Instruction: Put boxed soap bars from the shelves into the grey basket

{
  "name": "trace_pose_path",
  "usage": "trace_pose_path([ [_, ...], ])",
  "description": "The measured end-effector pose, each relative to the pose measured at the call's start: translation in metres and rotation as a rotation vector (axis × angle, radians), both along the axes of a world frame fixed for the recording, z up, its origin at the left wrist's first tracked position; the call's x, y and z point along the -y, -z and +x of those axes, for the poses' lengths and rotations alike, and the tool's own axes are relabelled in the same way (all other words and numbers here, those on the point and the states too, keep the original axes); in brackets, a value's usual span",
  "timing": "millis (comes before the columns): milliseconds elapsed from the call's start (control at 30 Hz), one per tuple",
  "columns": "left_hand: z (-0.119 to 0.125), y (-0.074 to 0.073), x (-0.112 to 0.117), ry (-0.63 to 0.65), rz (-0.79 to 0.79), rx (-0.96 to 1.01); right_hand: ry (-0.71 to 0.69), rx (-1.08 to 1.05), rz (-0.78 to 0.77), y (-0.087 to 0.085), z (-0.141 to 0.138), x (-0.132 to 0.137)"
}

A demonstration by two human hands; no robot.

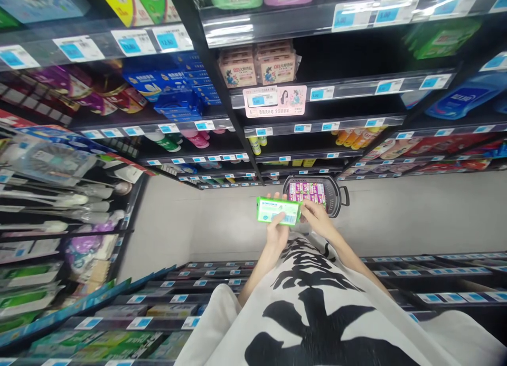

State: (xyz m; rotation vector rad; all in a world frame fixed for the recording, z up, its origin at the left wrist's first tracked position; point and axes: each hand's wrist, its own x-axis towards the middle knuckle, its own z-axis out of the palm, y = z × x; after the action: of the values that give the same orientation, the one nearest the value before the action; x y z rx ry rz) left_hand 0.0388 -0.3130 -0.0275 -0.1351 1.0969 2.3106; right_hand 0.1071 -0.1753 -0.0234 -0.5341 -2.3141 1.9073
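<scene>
A flat green-and-white packet with a barcode on its face is held level in front of my body. My left hand is closed on it, with the thumb across the face and the fingertips showing past the far edge. At the packet's right end, the fingers of my right hand pinch its green edge. A dark shopping basket stands on the floor just beyond my right hand. Several purple-and-pink packs lie inside it.
Shelves with price labels rise ahead, with pink soap packs and blue boxes on them. Hanging brushes and other packaged goods line the left. More shelving runs close behind me. Grey floor lies between.
</scene>
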Motion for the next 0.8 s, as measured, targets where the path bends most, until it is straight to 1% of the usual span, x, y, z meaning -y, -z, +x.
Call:
trace_pose_path([
  [100, 0.001, -0.005, -0.001, -0.074, 0.077, 0.089, 0.065, 0.001, 0.051, -0.002, -0.001, 0.001],
  [200, 0.002, -0.006, -0.002, -0.088, 0.128, 0.143, 0.115, -0.006, 0.045, -0.005, -0.002, 0.003],
  [333, 0.002, -0.006, -0.002, -0.077, 0.126, 0.157, 0.155, -0.01, 0.048, -0.008, -0.004, 0.005],
  [433, 0.003, -0.006, -0.001, -0.071, 0.1, 0.114, 0.16, 0.003, 0.065, -0.008, -0.004, 0.004],
  [500, 0.004, -0.005, 0.0, -0.078, 0.074, 0.071, 0.134, 0.017, 0.082, -0.006, -0.004, 0.003],
  [633, 0.005, -0.003, 0.006, -0.099, 0.046, 0.001, 0.036, 0.014, 0.091, -0.003, -0.002, 0.005],
  [800, 0.004, -0.005, 0.013, -0.079, 0.009, -0.033, -0.126, 0.013, 0.024, -0.001, 0.002, 0.014],
])
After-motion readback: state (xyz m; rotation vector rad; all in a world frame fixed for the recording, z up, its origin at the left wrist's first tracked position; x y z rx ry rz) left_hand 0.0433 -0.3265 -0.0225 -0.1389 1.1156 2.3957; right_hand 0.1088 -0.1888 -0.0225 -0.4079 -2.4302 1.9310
